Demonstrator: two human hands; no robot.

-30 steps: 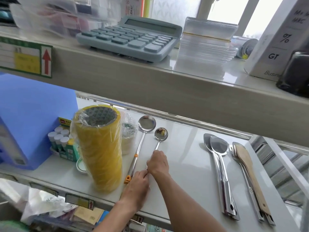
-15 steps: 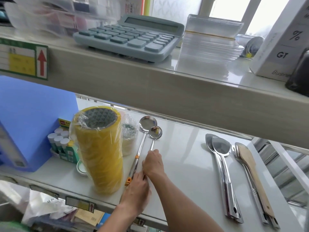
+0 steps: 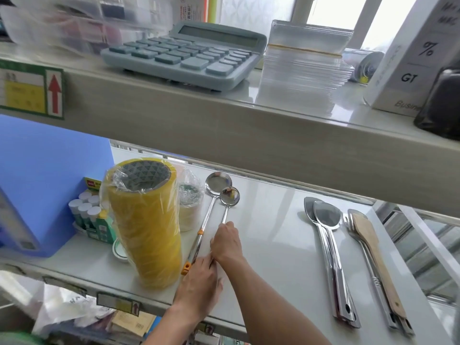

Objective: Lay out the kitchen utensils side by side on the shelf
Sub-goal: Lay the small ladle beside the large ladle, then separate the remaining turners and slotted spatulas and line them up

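Observation:
Two steel ladles lie on the white lower shelf (image 3: 273, 245). The large ladle (image 3: 218, 181) has an orange handle tip and lies beside the yellow tape. The small ladle (image 3: 230, 195) lies close on its right, its bowl touching the larger bowl. My right hand (image 3: 227, 244) is closed on the small ladle's handle at mid length. My left hand (image 3: 199, 282) lies palm down over the lower ends of the handles, and its grip is hidden. At the right lie two stacked steel spatulas (image 3: 326, 217), then a wooden spatula (image 3: 368, 235) on top of a steel fork-like utensil (image 3: 348, 226).
A tall stack of yellow tape rolls (image 3: 144, 220) stands left of the ladles, with a wrapped roll (image 3: 189, 207) behind it, glue sticks (image 3: 84, 210) and a blue box (image 3: 44, 183). The upper shelf edge (image 3: 224, 125) overhangs, bearing a calculator (image 3: 189, 53).
The small ladle has slid left with my right hand, from a gap apart to lying against the large ladle. My left hand stayed at the handle ends.

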